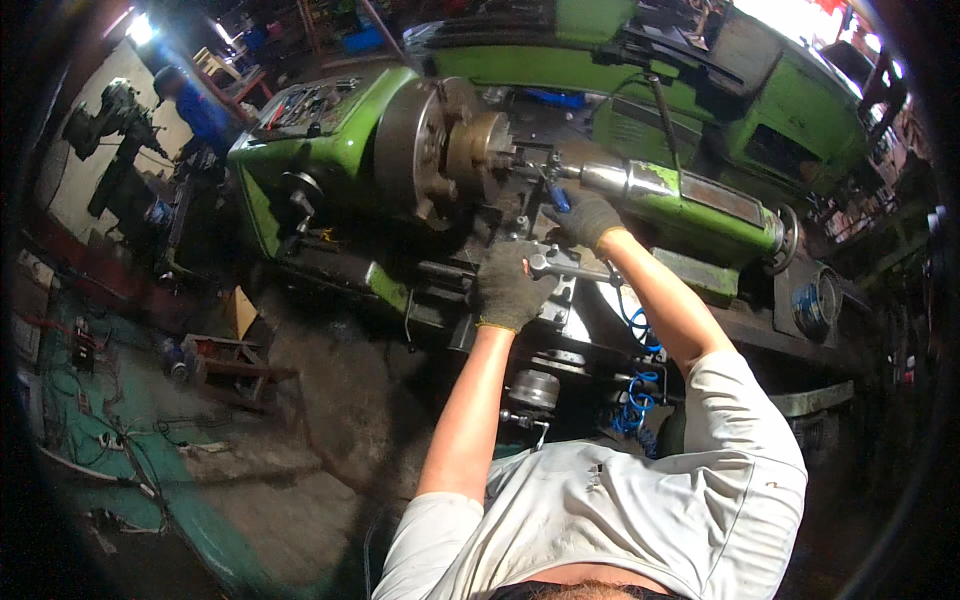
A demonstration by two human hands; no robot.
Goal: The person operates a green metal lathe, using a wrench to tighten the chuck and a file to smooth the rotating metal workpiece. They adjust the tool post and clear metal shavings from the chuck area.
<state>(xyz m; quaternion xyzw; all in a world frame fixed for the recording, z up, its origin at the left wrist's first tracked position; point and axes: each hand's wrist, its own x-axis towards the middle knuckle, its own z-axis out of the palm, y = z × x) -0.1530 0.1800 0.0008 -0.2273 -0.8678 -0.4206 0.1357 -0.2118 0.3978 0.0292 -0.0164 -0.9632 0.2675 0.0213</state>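
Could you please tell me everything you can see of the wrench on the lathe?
The wrench is bare silvery metal with a ring end, lying roughly level across the green lathe carriage, below the chuck. The gloved left hand closes on its ring end; the gloved right hand sits just above it. Its far end is hidden.

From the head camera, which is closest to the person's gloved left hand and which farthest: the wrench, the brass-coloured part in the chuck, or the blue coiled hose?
From the left hand:
1. Wrench: beside the hand, apparently touching it, on its right.
2. Brass-coloured part: above, in the lathe chuck.
3. Blue coiled hose: lower right, under the right forearm.
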